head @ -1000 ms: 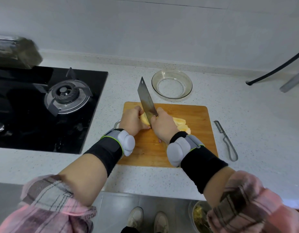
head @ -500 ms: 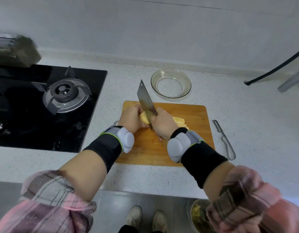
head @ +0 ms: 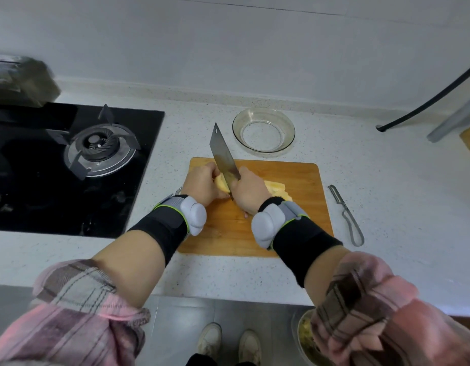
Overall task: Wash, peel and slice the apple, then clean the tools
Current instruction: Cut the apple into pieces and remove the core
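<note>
A peeled, pale yellow apple piece (head: 220,184) lies on the wooden cutting board (head: 294,207). My left hand (head: 202,184) holds it down from the left. My right hand (head: 248,191) grips the handle of a cleaver (head: 223,157), whose blade stands in the apple piece between both hands and points away from me. Cut apple slices (head: 277,190) lie on the board just right of my right hand. A metal peeler (head: 346,215) rests on the counter to the right of the board.
An empty glass bowl (head: 263,132) stands behind the board. A black gas hob (head: 70,165) with a burner is on the left. A black hose (head: 426,101) crosses the far right. A bin with peels (head: 305,336) stands on the floor at lower right.
The cleaver and both hands keep almost the same place over the apple piece; the blade has shifted only slightly. The view has drifted a little.
</note>
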Demonstrator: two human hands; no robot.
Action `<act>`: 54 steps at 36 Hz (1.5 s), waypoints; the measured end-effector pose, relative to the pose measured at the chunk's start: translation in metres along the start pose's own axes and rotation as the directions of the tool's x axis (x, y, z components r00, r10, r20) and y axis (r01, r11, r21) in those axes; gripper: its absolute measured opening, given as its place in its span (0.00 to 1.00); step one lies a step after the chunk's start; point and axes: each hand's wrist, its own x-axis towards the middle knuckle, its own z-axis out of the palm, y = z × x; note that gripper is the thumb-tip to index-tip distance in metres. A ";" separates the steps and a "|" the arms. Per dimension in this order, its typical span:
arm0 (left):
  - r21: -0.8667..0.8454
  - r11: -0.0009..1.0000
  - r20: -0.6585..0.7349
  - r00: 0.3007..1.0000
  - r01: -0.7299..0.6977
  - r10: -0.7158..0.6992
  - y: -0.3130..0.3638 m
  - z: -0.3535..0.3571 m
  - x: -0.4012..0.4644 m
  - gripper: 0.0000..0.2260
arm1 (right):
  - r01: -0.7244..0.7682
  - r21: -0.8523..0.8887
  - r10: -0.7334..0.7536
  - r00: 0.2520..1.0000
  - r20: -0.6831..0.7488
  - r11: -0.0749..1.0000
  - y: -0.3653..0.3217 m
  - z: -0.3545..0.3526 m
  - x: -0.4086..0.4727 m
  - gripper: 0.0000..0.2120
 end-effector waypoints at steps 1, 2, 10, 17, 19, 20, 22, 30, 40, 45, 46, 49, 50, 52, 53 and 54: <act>0.008 1.000 -0.005 1.000 -0.004 0.004 -0.001 0.000 0.000 0.19 | -0.011 -0.010 0.011 1.000 0.016 1.000 -0.003 -0.002 0.004 0.10; 0.012 1.000 -0.008 1.000 -0.008 0.008 -0.002 0.000 0.000 0.19 | -0.020 -0.016 0.020 0.999 0.029 1.000 -0.005 -0.003 0.007 0.11; -0.021 1.000 0.023 1.000 0.017 -0.016 -0.003 -0.001 -0.001 0.20 | -0.003 0.091 0.008 0.998 -0.058 0.996 0.012 0.014 -0.002 0.08; -0.096 0.995 0.023 1.000 0.021 -0.019 -0.012 0.001 -0.004 0.22 | 0.021 0.230 -0.013 0.999 -0.040 0.973 0.016 -0.002 -0.005 0.06; -0.110 0.994 0.019 1.000 0.019 -0.017 -0.017 0.000 -0.004 0.23 | 0.021 0.255 -0.012 0.999 -0.035 0.967 0.016 -0.009 -0.004 0.06; -0.113 0.994 0.022 1.000 0.015 -0.012 -0.018 0.000 -0.005 0.23 | 0.021 0.267 -0.012 0.999 -0.034 0.963 0.016 -0.013 -0.004 0.05; -0.131 0.991 0.026 1.000 0.003 0.001 -0.021 0.000 -0.006 0.23 | 0.015 0.299 -0.010 1.000 -0.019 0.954 0.016 -0.021 -0.004 0.05; -0.102 0.995 0.109 0.994 0.001 0.010 -0.032 0.000 -0.006 0.29 | -0.058 0.471 0.060 0.998 0.010 0.880 0.025 -0.035 -0.004 0.03; 0.089 0.996 0.091 0.996 -0.020 0.012 -0.024 0.005 -0.006 0.31 | -0.015 0.418 0.028 0.999 -0.027 0.909 0.038 -0.024 -0.008 0.03; 0.187 0.981 0.038 0.998 -0.047 0.040 -0.018 0.003 -0.007 0.27 | -0.037 0.438 0.066 0.997 -0.050 0.898 0.045 -0.026 -0.008 0.03; 0.211 0.976 0.018 0.998 -0.057 0.054 -0.016 0.003 -0.007 0.26 | -0.045 0.443 0.074 0.996 -0.047 0.895 0.047 -0.026 -0.008 0.03; 0.204 0.976 -0.005 0.997 -0.075 0.078 -0.016 0.003 -0.005 0.24 | -0.063 0.466 0.089 0.995 -0.035 0.883 0.048 -0.029 -0.008 0.03; 0.176 0.981 -0.009 0.997 -0.077 0.080 -0.017 0.003 -0.005 0.24 | -0.064 0.467 0.091 0.995 -0.035 0.882 0.048 -0.030 -0.008 0.04; 0.051 0.997 -0.028 0.998 -0.056 0.057 -0.017 0.003 -0.004 0.23 | -0.062 0.471 0.094 0.995 -0.044 0.880 0.049 -0.032 -0.009 0.03; -0.073 0.997 -0.047 0.999 -0.025 0.022 -0.016 0.002 -0.004 0.22 | -0.063 0.473 0.096 0.994 -0.045 0.879 0.049 -0.033 -0.010 0.03; -0.205 0.979 -0.066 0.998 -0.003 -0.011 -0.012 -0.001 -0.004 0.21 | -0.065 0.478 0.101 0.994 -0.050 0.876 0.049 -0.035 -0.011 0.03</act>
